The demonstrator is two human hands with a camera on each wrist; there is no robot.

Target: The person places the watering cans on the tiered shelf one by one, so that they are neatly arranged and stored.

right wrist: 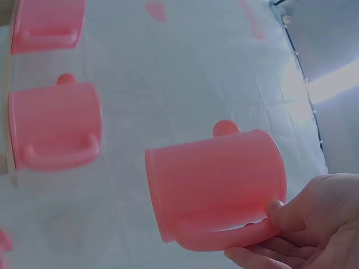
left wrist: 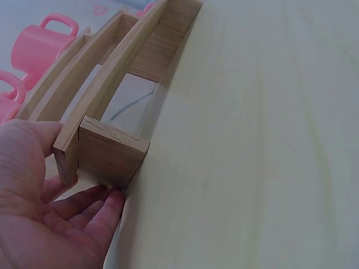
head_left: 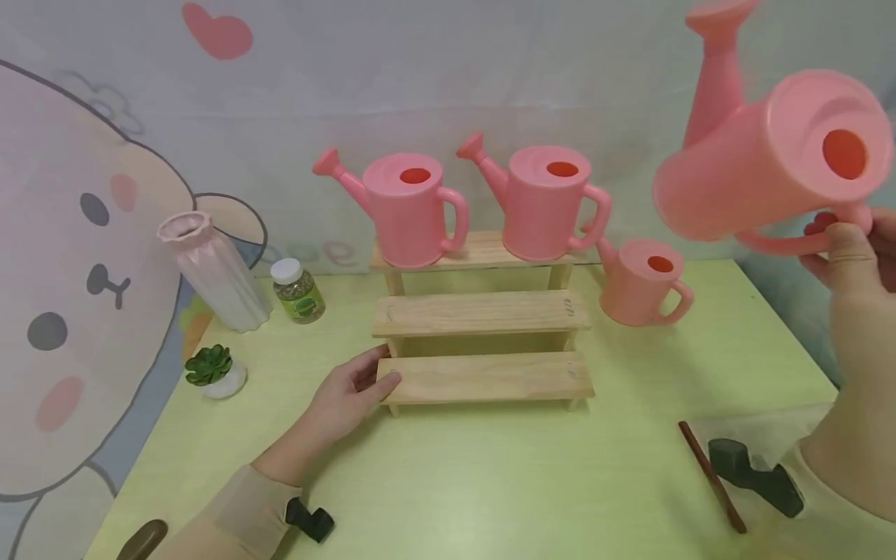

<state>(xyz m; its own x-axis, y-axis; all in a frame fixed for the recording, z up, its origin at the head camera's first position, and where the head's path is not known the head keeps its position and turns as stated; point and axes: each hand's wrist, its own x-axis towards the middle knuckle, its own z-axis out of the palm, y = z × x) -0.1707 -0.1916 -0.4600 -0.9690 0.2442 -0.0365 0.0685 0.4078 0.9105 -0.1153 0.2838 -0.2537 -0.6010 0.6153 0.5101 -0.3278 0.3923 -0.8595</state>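
Observation:
My right hand (head_left: 854,257) grips the handle of a pink watering can (head_left: 777,163), held tilted in the air at the upper right. In the right wrist view, thumb and fingers pinch that handle near its top. My left hand (head_left: 353,393) holds the left end of the lowest step of a three-tier wooden stand (head_left: 483,379), thumb on top and the other fingers at the side. On the top tier stand two more pink watering cans, the left one (head_left: 406,210) and the right one (head_left: 546,206), spouts to the left. Another pink watering can (head_left: 633,288) stands on the table right of the stand.
At the left are a ribbed vase (head_left: 227,280), a white-capped jar (head_left: 299,292) and a small potted succulent (head_left: 220,373). A thin brown stick (head_left: 710,474) lies near the right forearm. A brown rounded object (head_left: 143,538) shows at the lower left. A printed cloth (head_left: 448,70) hangs behind the table.

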